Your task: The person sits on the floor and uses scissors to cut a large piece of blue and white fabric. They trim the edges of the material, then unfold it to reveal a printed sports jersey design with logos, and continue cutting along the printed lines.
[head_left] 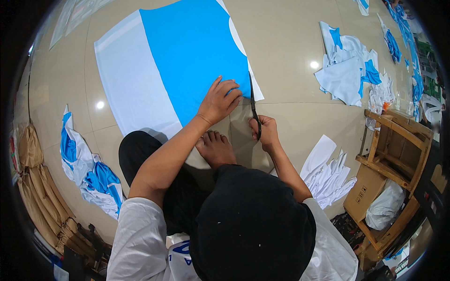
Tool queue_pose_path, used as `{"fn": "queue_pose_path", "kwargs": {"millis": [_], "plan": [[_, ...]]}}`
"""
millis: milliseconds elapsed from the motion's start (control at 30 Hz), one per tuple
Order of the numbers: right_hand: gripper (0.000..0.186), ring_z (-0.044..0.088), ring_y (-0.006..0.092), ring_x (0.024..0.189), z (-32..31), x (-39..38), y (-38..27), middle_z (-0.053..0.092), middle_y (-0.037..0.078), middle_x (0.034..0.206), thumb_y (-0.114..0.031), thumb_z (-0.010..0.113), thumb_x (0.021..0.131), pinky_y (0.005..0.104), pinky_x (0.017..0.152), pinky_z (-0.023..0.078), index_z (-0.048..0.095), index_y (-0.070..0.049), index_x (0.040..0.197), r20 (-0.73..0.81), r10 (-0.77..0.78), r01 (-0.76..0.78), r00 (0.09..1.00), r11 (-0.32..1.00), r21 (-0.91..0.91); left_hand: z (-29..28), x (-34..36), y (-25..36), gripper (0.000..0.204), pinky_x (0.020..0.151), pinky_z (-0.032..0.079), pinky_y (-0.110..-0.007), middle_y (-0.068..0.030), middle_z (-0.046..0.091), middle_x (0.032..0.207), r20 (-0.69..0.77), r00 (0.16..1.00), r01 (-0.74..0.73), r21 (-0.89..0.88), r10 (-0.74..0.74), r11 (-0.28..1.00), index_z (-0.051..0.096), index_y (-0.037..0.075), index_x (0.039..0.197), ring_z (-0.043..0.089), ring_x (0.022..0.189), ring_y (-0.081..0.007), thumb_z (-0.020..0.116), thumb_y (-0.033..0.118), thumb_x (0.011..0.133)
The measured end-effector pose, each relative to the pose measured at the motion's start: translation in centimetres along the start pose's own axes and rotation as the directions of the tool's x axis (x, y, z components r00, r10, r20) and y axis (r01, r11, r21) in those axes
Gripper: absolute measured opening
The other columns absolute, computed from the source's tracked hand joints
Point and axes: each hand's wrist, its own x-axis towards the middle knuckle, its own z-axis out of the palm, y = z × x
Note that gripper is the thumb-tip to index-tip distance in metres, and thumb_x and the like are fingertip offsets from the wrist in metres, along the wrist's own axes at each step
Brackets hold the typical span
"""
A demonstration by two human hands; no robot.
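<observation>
A large fabric panel (197,51), bright blue with a pale white band (124,70) on its left, lies spread on the floor. My left hand (220,98) rests on the blue part near its lower right corner, fingers spread over the cloth. In my right hand (268,131) is a pair of black scissors (253,103), gripped by the handles. The blades point away from me along the panel's right edge. A narrow white strip of cloth (255,86) shows just right of the blades. My bare foot (216,149) is close below my left hand.
Blue and white cloth pieces lie at the left (89,164) and far right (349,65). A fanned heap of white pieces (326,173) is right of my right arm. Farther right stand a wooden frame (398,136) and a cardboard box (364,192). Brown fabric (37,192) lines the left side.
</observation>
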Motion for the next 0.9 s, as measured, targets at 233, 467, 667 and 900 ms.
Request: {"fn": "queue_pose_path", "kwargs": {"millis": [233,467,667,900], "plan": [[0.023,0.052,0.0077,0.047,0.1,-0.4,-0.8,0.057,-0.002,0.06,-0.013,0.075,0.088,0.026,0.044,0.037,0.064,-0.009,0.069,-0.002,0.013,-0.013,1.0,0.999,0.033,0.0,0.0,0.0,0.023,0.124,0.039,-0.061,-0.0069,0.064,0.129,-0.003,1.0,-0.001,0.0,0.001,1.0,0.065,0.014,0.115,0.063,0.133,-0.0307,0.078,0.016,0.096],[0.024,0.051,0.0082,0.046,0.1,0.7,-1.4,0.056,-0.002,0.059,-0.017,0.075,0.09,0.0264,0.043,0.036,0.063,-0.009,0.071,0.044,-0.016,0.015,0.999,1.0,0.023,0.0,0.0,-0.1,0.021,0.125,0.04,-0.06,-0.0044,0.061,0.128,-0.003,1.0,-0.004,0.015,0.004,1.0,0.065,0.017,0.117,0.062,0.131,-0.0277,0.075,0.021,0.099],[0.023,0.05,0.0083,0.045,0.3,0.9,-1.6,0.056,-0.002,0.059,-0.018,0.076,0.091,0.0266,0.043,0.035,0.065,-0.007,0.074,0.048,-0.002,0.0,0.999,0.999,0.034,0.0,-0.1,-0.1,0.02,0.125,0.039,-0.06,-0.0045,0.061,0.128,-0.005,1.0,0.0,0.016,0.0,1.0,0.064,0.017,0.116,0.062,0.131,-0.0279,0.074,0.02,0.099],[0.023,0.049,0.008,0.044,0.3,0.9,-1.4,0.056,-0.001,0.059,-0.02,0.076,0.092,0.0262,0.043,0.035,0.066,-0.007,0.076,0.043,0.009,-0.011,0.999,0.999,0.05,0.0,0.0,-0.2,0.02,0.125,0.039,-0.06,-0.0045,0.06,0.128,0.007,1.0,0.006,0.017,-0.006,1.0,0.064,0.018,0.116,0.062,0.132,-0.0279,0.074,0.021,0.1]]}}
